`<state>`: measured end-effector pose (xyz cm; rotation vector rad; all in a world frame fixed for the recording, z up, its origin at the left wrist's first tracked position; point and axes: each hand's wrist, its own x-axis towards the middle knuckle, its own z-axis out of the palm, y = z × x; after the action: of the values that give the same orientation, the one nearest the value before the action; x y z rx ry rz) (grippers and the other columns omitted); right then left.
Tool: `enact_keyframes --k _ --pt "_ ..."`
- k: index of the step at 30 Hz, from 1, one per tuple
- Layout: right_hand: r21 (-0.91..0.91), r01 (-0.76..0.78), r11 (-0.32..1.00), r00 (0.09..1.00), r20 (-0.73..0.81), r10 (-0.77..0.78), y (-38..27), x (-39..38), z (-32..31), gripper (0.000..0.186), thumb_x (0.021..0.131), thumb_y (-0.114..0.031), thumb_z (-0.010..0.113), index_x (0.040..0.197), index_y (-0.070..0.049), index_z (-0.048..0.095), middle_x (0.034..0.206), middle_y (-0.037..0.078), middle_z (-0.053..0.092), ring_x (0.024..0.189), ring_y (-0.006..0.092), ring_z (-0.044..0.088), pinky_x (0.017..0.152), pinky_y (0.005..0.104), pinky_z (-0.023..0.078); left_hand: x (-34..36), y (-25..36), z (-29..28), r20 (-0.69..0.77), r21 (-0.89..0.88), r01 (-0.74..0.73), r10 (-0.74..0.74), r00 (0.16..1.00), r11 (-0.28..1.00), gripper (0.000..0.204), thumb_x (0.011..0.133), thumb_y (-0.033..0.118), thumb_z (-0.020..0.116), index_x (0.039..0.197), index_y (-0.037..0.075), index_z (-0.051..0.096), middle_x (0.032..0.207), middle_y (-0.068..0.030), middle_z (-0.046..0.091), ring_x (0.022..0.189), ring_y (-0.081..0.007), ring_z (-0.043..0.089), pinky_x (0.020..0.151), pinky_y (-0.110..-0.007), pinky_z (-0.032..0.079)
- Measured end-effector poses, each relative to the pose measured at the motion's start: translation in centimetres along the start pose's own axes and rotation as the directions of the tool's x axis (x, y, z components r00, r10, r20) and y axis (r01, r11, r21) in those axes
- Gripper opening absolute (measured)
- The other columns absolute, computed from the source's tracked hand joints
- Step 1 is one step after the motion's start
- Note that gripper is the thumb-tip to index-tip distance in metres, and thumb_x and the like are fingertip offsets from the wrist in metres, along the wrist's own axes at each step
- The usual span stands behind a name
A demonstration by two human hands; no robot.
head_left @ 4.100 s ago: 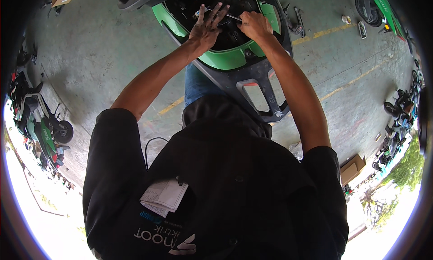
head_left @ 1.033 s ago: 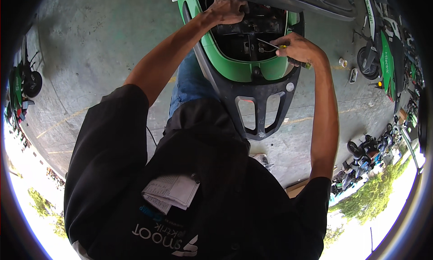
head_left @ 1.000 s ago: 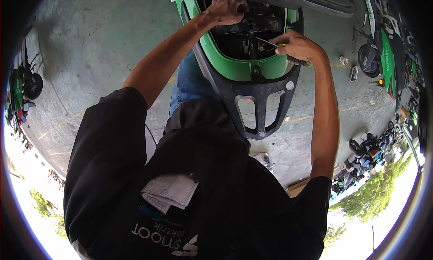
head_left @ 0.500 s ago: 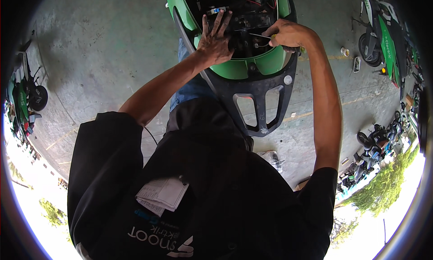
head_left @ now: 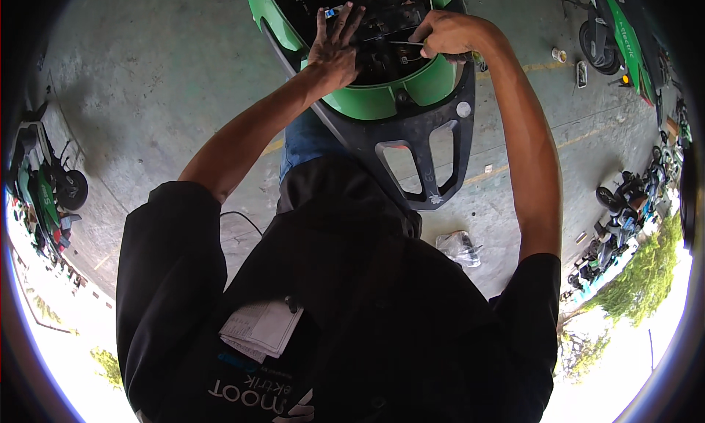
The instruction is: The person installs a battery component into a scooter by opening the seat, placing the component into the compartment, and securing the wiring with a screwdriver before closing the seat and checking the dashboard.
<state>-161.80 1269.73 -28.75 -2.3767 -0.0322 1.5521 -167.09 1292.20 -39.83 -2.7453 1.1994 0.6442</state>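
A green and black scooter's rear body point(head_left: 360, 103) stands in front of me, its under-seat compartment uncovered. My left hand point(head_left: 334, 59) lies over the compartment's left side, fingers spread and holding nothing. On the right side, my right hand point(head_left: 455, 35) is closed round a screwdriver point(head_left: 405, 42), its thin metal shaft pointing left into the compartment. Most of the handle is hidden by my fingers. Dark parts and some wires fill the compartment; the shaft's tip is too small to make out exactly.
A black rear rack point(head_left: 418, 170) juts toward me. A clear plastic bag point(head_left: 459, 248) lies on the concrete floor to its right. A small cup point(head_left: 559, 55) and a small tray point(head_left: 581, 74) sit farther right. Other scooters stand at left and right, including a green one point(head_left: 624, 37).
The whole view has shifted a little, so the scooter sits higher and more to the left. Both hands keep about the same places on it, the screwdriver still in my right.
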Motion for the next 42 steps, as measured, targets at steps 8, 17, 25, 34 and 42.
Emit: enact_keyframes --k 8,17,25,34,42 --pt "-0.222 0.029 0.975 1.000 0.018 -0.026 -0.2 -0.3 0.1 0.041 0.080 -0.022 0.071 0.120 -0.015 0.070 0.126 0.009 0.060 0.105 0.0245 0.064 0.088 0.0382 0.050 -0.3 0.7 0.0 0.021 0.029 0.021 -0.022 1.000 0.999 0.051 0.092 0.046 0.054 0.135 0.020 0.059 0.164 -0.0191 0.001 0.151 -0.0403 -0.008 0.109 -0.077 0.010" --pt "-0.091 -0.027 0.996 0.999 -0.023 0.025 -0.8 -1.4 0.0 0.040 0.081 -0.016 0.068 0.120 -0.008 0.068 0.095 0.012 0.068 0.076 0.0213 0.067 0.070 0.0376 0.053 -0.7 0.1 0.4 -0.054 -0.075 0.010 -0.014 0.998 0.997 0.041 0.089 0.039 0.059 0.121 0.015 0.068 0.164 -0.0161 0.003 0.151 -0.0393 -0.008 0.109 -0.077 0.010" --pt "-0.041 0.014 0.999 0.999 0.042 -0.012 0.7 0.8 -0.1 0.024 0.083 -0.014 0.064 0.103 -0.001 0.067 0.073 0.014 0.066 0.057 0.0227 0.063 0.055 0.0391 0.050 -0.7 0.0 0.8 -0.051 -0.241 0.008 -0.021 0.998 0.971 0.053 0.076 0.026 0.070 0.128 0.018 0.065 0.163 -0.0163 0.001 0.150 -0.0439 -0.005 0.108 -0.079 0.013" --pt "0.028 -0.143 0.989 0.944 0.305 0.128 1.4 2.3 -1.3 0.025 0.095 -0.023 0.053 0.092 -0.002 0.067 0.070 0.009 0.056 0.058 0.0224 0.045 0.061 0.0460 0.036 -0.2 0.0 0.7 -0.023 -0.137 0.012 -0.016 1.000 0.990 0.054 0.080 0.029 0.069 0.133 0.027 0.061 0.163 -0.0165 0.000 0.150 -0.0446 -0.005 0.107 -0.080 0.014" --pt "-0.014 -0.020 1.000 0.998 0.052 0.020 -1.0 -2.6 -0.6 0.023 0.087 -0.022 0.062 0.089 0.000 0.069 0.075 0.013 0.064 0.061 0.0241 0.058 0.058 0.0432 0.044 0.0 -0.2 0.2 0.047 -0.084 0.031 -0.027 0.999 0.996 0.049 0.084 0.044 0.066 0.127 0.021 0.067 0.163 -0.0165 0.001 0.150 -0.0434 -0.007 0.108 -0.078 0.010"
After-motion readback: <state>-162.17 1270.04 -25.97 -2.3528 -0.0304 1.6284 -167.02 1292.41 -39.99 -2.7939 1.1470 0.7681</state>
